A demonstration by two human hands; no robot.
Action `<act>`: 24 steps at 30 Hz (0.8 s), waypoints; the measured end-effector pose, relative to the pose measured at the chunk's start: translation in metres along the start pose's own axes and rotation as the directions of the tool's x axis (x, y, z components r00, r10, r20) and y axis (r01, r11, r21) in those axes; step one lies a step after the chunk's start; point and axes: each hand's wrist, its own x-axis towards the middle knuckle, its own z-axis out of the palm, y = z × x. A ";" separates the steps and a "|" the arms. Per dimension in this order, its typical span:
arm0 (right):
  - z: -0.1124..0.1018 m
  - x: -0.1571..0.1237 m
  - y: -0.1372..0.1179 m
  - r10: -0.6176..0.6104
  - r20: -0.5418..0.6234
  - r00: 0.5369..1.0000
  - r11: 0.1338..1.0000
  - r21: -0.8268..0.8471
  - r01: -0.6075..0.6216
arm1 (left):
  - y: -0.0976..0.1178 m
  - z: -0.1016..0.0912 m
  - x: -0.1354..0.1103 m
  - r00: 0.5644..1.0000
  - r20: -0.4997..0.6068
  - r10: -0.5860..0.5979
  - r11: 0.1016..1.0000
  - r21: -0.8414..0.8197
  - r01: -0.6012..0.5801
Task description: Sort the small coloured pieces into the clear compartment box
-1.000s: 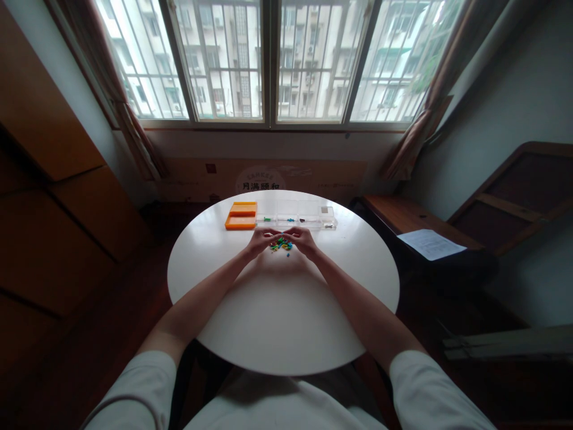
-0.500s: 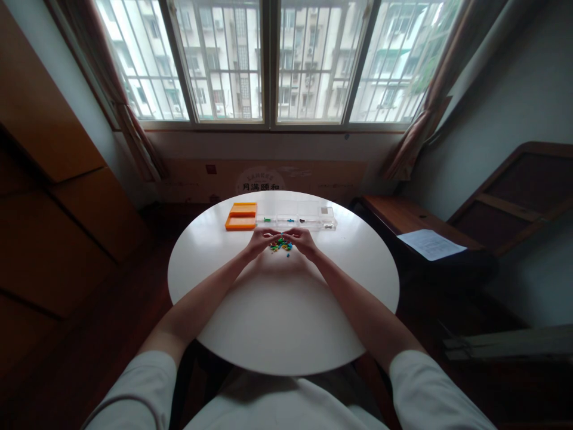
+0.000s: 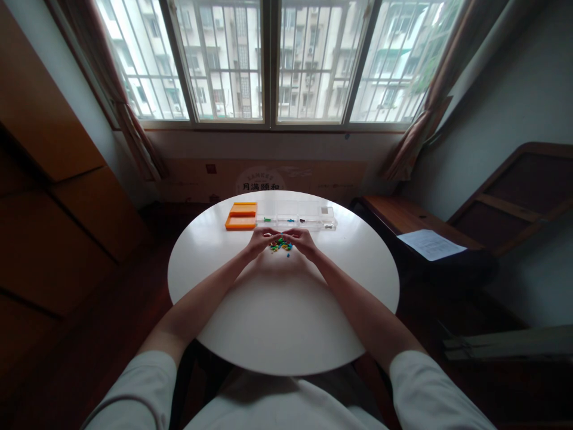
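My left hand (image 3: 261, 239) and my right hand (image 3: 301, 240) meet fingertip to fingertip above a heap of small coloured pieces (image 3: 280, 245) on the white table. The fingers of both are closed in a pinch. Whatever lies between them is too small to name. Green, yellow, blue and dark pieces make up the heap, partly hidden by the fingers. Just beyond the hands stands a row of clear plastic boxes (image 3: 317, 221), some holding a few pieces: green (image 3: 267, 220), blue (image 3: 290, 221) and dark brown (image 3: 302, 221).
An orange tray (image 3: 241, 223) sits left of the clear boxes on the round white table (image 3: 282, 322). To the right, a wooden bench (image 3: 389, 215) bears a sheet of paper (image 3: 432, 245). A barred window (image 3: 308, 65) is ahead, cupboards (image 3: 89, 209) to the left.
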 end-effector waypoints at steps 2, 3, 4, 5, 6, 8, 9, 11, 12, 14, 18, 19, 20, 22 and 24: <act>0.000 0.000 -0.001 -0.002 0.005 1.000 1.000 0.000 0.002 | 0.001 0.001 -0.001 1.000 0.001 0.002 1.000 -0.012 -0.002; 0.000 -0.001 -0.002 -0.002 0.007 1.000 1.000 -0.001 0.002 | 0.001 0.001 -0.001 1.000 0.000 0.001 1.000 -0.017 -0.001; 0.000 -0.001 -0.002 -0.002 0.008 1.000 1.000 -0.004 0.002 | 0.002 0.002 -0.001 1.000 -0.002 -0.001 1.000 -0.020 0.001; 0.000 -0.001 -0.002 -0.002 0.008 1.000 1.000 -0.007 0.002 | 0.002 0.002 -0.002 1.000 -0.004 -0.005 1.000 -0.020 0.004; 0.000 -0.001 -0.002 -0.003 0.008 1.000 1.000 -0.009 0.003 | 0.003 0.002 -0.002 1.000 -0.005 -0.007 1.000 -0.018 0.007; 0.000 -0.001 -0.002 -0.006 0.009 1.000 1.000 -0.014 0.006 | 0.003 0.002 -0.002 1.000 -0.002 -0.007 1.000 -0.011 0.007; -0.001 -0.001 -0.002 -0.007 0.009 1.000 1.000 -0.015 0.008 | 0.003 0.002 -0.002 1.000 0.000 -0.006 1.000 -0.008 0.006; -0.001 -0.001 -0.002 -0.008 0.011 1.000 1.000 -0.016 0.009 | 0.004 0.002 -0.002 1.000 0.003 -0.004 1.000 -0.007 0.004; -0.001 -0.001 -0.001 -0.008 0.013 1.000 1.000 -0.015 0.008 | 0.004 0.002 -0.002 1.000 0.003 -0.004 1.000 -0.009 0.004; -0.001 -0.001 -0.002 -0.006 0.017 1.000 1.000 -0.013 0.007 | 0.004 0.002 -0.002 1.000 0.001 -0.003 1.000 -0.012 0.003; 0.000 -0.001 -0.003 -0.006 0.016 1.000 1.000 -0.004 0.007 | 0.006 0.002 -0.002 1.000 -0.005 -0.003 1.000 -0.006 0.003; 0.000 -0.001 -0.003 -0.006 0.014 1.000 1.000 -0.003 0.006 | 0.006 0.002 -0.002 1.000 -0.006 -0.002 1.000 -0.003 0.002; 0.000 -0.001 -0.003 -0.007 0.014 1.000 1.000 -0.003 0.007 | 0.006 0.002 -0.002 1.000 -0.009 -0.001 1.000 0.000 0.001; 0.000 -0.001 -0.003 -0.012 0.016 1.000 1.000 -0.003 0.012 | 0.006 0.002 -0.001 1.000 -0.010 0.001 1.000 0.011 -0.001; 0.000 -0.001 -0.002 -0.019 0.019 1.000 1.000 0.000 0.019 | 0.005 0.002 -0.001 1.000 -0.012 0.006 1.000 0.026 -0.006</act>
